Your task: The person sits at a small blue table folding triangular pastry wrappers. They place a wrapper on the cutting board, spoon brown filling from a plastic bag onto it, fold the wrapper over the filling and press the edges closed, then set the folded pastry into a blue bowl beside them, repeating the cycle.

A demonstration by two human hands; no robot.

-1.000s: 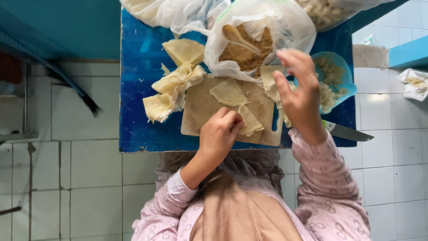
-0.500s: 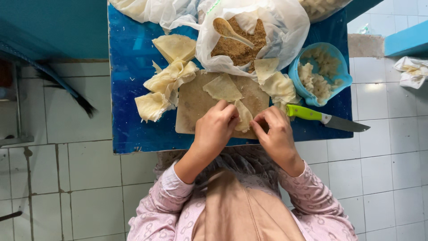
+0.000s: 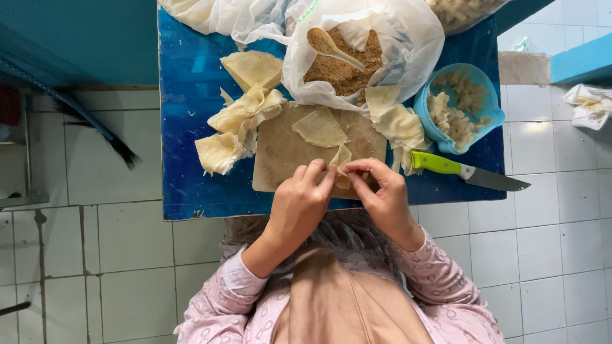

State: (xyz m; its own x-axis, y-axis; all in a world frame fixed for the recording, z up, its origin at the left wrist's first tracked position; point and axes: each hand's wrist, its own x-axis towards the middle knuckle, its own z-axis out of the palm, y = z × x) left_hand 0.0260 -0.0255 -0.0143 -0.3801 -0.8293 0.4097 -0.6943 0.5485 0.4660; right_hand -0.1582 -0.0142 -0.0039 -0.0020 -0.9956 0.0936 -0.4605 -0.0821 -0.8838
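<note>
Both hands meet at the near edge of a wooden cutting board on a low blue table. My left hand and my right hand pinch a small pale dough wrapper between their fingertips. Another triangular wrapper lies flat on the board just beyond. Loose wrappers are heaped at the board's left, and more wrappers lie at its right.
A white plastic bag holds brown crumbly filling with a wooden spoon in it. A blue bowl of pale pieces stands at the right. A green-handled knife lies by it. White floor tiles surround the table.
My right hand came back from the bag and bowl side to the board and joined the left hand on the small wrapper. The knife is now uncovered.
</note>
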